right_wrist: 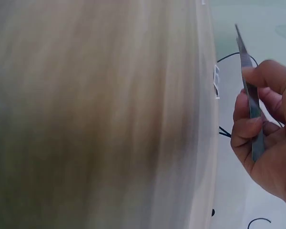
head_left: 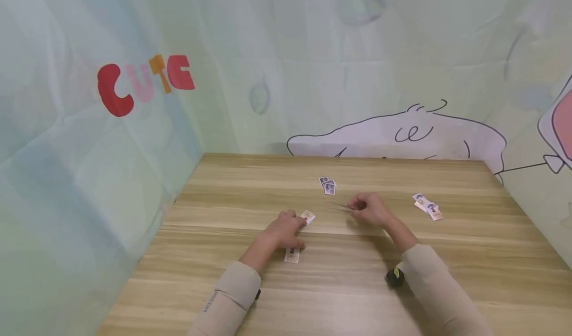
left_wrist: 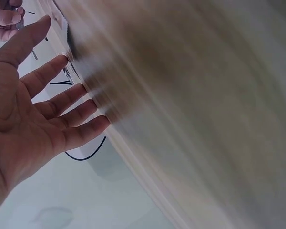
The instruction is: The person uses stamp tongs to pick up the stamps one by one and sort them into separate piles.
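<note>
My right hand (head_left: 368, 209) holds a pair of metal tweezers (right_wrist: 251, 105) above the table, thumb and fingers curled round them. In the head view the tweezers' tips point left, with nothing visible between them. My left hand (head_left: 286, 231) is low over the table at the left, its fingers spread and nearly straight in the left wrist view. A small stamp (head_left: 308, 217) lies at its fingertips. Another stamp (head_left: 292, 255) is below the thumb, its upper part hidden by the hand.
Several dark stamps (head_left: 329, 189) overlap in a small pile farther back. To the right lies a group of colourful stamps (head_left: 432, 211). Beside the right sleeve is a small black round thing (head_left: 395, 277). Printed cloth (head_left: 250, 53) walls the wooden table (head_left: 339, 296) at back and sides.
</note>
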The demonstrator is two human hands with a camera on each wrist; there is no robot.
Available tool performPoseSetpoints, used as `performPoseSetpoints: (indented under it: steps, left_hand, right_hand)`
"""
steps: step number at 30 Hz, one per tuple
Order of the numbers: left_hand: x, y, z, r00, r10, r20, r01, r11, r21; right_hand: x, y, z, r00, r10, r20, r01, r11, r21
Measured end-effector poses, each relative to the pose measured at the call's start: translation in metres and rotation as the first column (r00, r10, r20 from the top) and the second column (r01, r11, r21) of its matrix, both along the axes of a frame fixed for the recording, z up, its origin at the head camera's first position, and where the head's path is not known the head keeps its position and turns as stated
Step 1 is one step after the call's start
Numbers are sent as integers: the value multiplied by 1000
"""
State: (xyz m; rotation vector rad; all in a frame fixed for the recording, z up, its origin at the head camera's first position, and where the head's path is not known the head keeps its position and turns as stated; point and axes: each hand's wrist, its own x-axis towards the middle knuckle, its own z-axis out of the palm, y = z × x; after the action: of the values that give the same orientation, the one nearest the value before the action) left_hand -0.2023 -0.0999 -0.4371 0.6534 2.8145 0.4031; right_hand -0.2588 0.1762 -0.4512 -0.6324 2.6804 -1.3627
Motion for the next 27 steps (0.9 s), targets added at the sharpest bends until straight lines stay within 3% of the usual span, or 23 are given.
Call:
performPoseSetpoints:
  steps: [8, 15, 27]
  left_hand:
    - [-1, -2, 0, 1000, 8, 6, -9, 999, 31]
    - [-1, -4, 0, 1000, 8, 30, -9, 999, 42]
    - [1, -5, 2, 999, -21, 50, 18, 998, 64]
  right_hand:
    - [-8, -9, 0, 994, 109, -5, -108, 991, 78]
    - [-15, -16, 1, 983, 171, 68, -177, 981, 85]
    - [-27, -22, -2, 969, 204, 139, -214, 975, 61]
